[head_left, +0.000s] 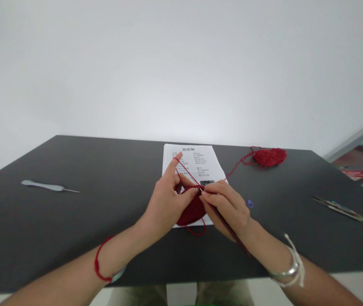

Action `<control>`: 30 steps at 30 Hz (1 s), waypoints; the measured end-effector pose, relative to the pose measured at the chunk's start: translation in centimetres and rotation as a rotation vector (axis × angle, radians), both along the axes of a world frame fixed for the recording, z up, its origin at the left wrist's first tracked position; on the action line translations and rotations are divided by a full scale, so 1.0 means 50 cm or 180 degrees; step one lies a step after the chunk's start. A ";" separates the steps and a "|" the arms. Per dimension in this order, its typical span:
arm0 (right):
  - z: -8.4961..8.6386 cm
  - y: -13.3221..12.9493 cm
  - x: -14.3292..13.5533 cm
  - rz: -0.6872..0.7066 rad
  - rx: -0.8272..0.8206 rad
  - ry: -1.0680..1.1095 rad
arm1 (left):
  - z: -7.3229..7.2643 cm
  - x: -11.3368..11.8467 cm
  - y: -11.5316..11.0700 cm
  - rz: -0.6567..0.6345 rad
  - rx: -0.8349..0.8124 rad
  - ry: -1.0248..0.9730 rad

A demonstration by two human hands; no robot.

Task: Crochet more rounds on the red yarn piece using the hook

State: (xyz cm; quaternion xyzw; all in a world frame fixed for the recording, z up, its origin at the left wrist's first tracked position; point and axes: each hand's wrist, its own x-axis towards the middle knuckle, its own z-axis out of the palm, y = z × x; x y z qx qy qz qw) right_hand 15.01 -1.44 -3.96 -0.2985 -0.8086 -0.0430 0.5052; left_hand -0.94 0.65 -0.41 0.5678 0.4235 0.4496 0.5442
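Observation:
Between my hands is a dark red crocheted piece [191,211], roundish in outline, with a loose loop of yarn hanging below it. My left hand [167,196] pinches its upper edge between thumb and fingers, while the raised index finger carries a taut strand of red yarn [187,173]. A crochet hook [224,221] with a dark handle is gripped in my right hand [229,204]. Its metal tip meets the top edge of the piece, where the strand comes down. The exact stitch is too small to make out.
Under the work lies a printed sheet [215,159] on the dark table [111,238]. A red yarn ball [268,157] rests at the back right. Nearby are a small purple stitch marker [250,203] and metal scissors or tweezers [339,208]. A grey-handled hook [49,186] lies left.

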 end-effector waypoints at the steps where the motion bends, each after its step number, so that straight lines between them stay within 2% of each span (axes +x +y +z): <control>1: 0.000 0.004 0.004 0.0039 -0.0045 0.0019 | 0.001 0.000 0.001 -0.0102 -0.0260 -0.0289; 4: -0.004 0.017 0.017 0.0294 -0.0032 0.0087 | 0.005 -0.002 0.003 -0.0371 -0.0965 -0.0982; 7: -0.010 0.024 0.023 0.0327 0.0431 -0.0103 | 0.009 -0.001 0.004 -0.0484 -0.1336 -0.1181; 9: -0.015 0.021 0.020 0.0109 0.0663 -0.0359 | 0.010 0.002 0.003 -0.0495 -0.1334 -0.1195; 12: -0.021 0.009 0.005 -0.0209 0.0611 -0.0376 | 0.012 0.006 -0.002 -0.0340 -0.0964 -0.1026; 14: -0.026 0.002 -0.007 -0.0241 0.0255 0.0102 | 0.012 0.008 -0.005 -0.0241 -0.0727 -0.0847; 16: -0.028 -0.002 -0.017 -0.0124 -0.0479 0.0933 | 0.013 0.007 -0.006 -0.0233 -0.0628 -0.0765; 19: -0.023 0.002 -0.023 0.0525 -0.1771 0.2296 | 0.011 0.004 -0.003 -0.0214 -0.0625 -0.0810; 22: -0.011 0.008 -0.020 0.1186 -0.2630 0.3153 | 0.009 0.003 0.001 -0.0204 -0.0634 -0.0850; 24: -0.006 0.008 -0.018 0.1280 -0.2767 0.3268 | 0.009 0.002 0.003 -0.0195 -0.0626 -0.0848; 30: -0.008 0.002 -0.007 0.0965 -0.2275 0.2871 | 0.013 -0.002 0.004 -0.0136 -0.0534 -0.0776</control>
